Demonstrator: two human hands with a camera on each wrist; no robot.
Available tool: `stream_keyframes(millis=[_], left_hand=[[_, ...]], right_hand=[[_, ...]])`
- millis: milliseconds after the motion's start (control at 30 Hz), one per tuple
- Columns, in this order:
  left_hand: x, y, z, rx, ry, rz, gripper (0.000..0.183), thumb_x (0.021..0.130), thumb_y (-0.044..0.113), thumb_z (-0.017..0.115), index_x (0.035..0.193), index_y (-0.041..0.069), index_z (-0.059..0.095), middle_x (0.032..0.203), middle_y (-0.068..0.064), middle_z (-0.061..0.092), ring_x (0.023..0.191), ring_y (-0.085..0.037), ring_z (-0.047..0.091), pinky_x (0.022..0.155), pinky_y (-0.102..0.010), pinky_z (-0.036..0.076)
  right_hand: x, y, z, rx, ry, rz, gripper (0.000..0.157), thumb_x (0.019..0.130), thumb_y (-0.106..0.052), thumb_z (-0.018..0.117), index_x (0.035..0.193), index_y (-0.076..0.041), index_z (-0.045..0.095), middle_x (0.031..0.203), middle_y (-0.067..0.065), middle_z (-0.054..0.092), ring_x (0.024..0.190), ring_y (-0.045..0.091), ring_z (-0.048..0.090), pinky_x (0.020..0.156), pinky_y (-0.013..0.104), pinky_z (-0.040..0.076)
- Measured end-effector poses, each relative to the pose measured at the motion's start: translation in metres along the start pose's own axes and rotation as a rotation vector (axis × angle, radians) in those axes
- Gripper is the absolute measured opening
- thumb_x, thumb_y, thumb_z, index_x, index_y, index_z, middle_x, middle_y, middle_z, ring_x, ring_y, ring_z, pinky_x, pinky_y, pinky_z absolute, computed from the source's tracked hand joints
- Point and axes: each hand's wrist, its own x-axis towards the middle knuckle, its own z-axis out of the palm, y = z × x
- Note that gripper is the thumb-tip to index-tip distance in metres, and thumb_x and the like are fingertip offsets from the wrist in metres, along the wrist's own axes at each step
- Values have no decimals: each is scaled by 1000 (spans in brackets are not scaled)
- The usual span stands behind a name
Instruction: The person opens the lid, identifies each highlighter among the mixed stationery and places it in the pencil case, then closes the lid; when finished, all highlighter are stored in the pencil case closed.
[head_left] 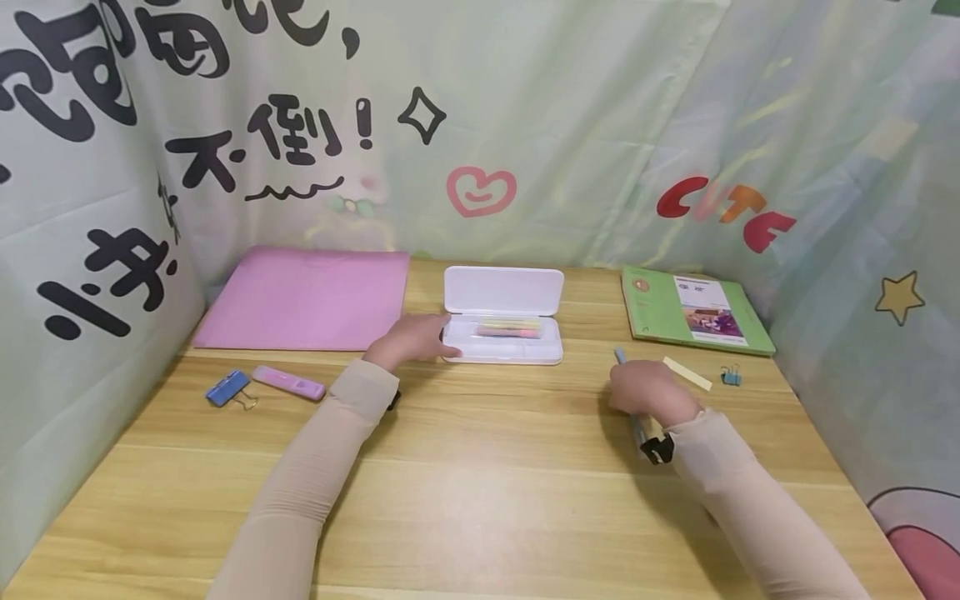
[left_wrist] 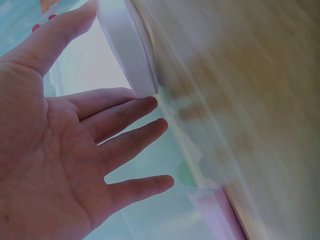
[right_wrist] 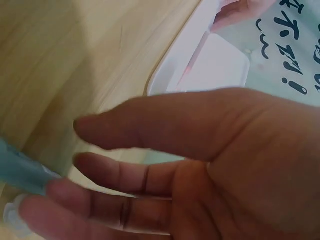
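Observation:
A white pencil case (head_left: pixel 502 350) lies with its lid up at the back middle, with several pale-coloured pens (head_left: pixel 510 328) inside. My left hand (head_left: pixel 416 337) holds its left end between thumb and index finger; in the left wrist view the other fingers (left_wrist: pixel 135 192) are spread straight. On the right, my right hand (head_left: pixel 648 390) is over a slim blue stick-like thing (head_left: pixel 620 356), hiding its middle. In the right wrist view, thumb (right_wrist: pixel 135 122) and index finger stand apart with nothing between them, and other fingertips overlap a blue-green shaft (right_wrist: pixel 22 170).
A pink folder (head_left: pixel 307 300) lies at the back left, with a blue binder clip (head_left: pixel 228 388) and a pink-purple slim case (head_left: pixel 289 382) before it. At the right are a green book (head_left: pixel 652 312), a cream strip (head_left: pixel 687 373) and a small teal binder clip (head_left: pixel 731 376). Printed curtains (head_left: pixel 570 150) enclose the table.

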Motion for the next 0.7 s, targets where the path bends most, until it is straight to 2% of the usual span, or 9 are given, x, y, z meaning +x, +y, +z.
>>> stream_keyframes(millis=[133, 233, 300, 433, 533, 700], left_hand=[[0, -1, 1, -3, -3, -7, 85, 73, 59, 55, 138, 12, 25, 127, -2, 44, 82, -14, 49, 79, -34, 38], [-1, -2, 1, -10, -2, -14, 86, 73, 59, 54, 138, 13, 24, 128, -2, 42, 81, -14, 49, 78, -34, 38], [-1, -2, 1, -13, 5, -16, 86, 72, 60, 55, 138, 13, 24, 127, -1, 44, 79, -13, 49, 77, -33, 39], [-1, -2, 0, -21, 13, -3, 85, 73, 58, 56, 138, 12, 25, 127, -3, 44, 81, -15, 50, 76, -34, 39], [0, -3, 0, -9, 10, 6, 85, 73, 59, 55, 137, 12, 26, 131, -3, 40, 92, -15, 48, 80, -35, 38], [0, -3, 1, -7, 6, 12, 84, 73, 59, 55, 137, 12, 26, 132, -4, 38, 104, -18, 45, 86, -39, 36]], right_hand=[[-3, 0, 1, 22, 2, 18, 7, 73, -11, 47, 67, -8, 49, 54, 4, 49, 44, 18, 47, 41, 32, 35], [-4, 0, 3, 54, 7, 28, 2, 72, -8, 48, 72, -6, 49, 54, 4, 49, 43, 18, 47, 40, 32, 35], [-2, 0, 4, 66, 21, 32, 4, 72, -7, 49, 75, -5, 48, 56, 5, 48, 43, 18, 47, 41, 33, 36], [1, -4, 6, 64, 81, 25, 9, 71, -7, 51, 78, -4, 47, 61, 7, 49, 49, 20, 47, 43, 36, 36], [4, -8, 6, 62, 134, 9, 14, 71, -6, 52, 83, -2, 46, 62, 8, 47, 50, 22, 45, 42, 36, 36], [11, -15, 1, 32, 268, -34, 17, 78, -4, 47, 92, 3, 43, 54, 5, 42, 43, 20, 41, 36, 33, 32]])
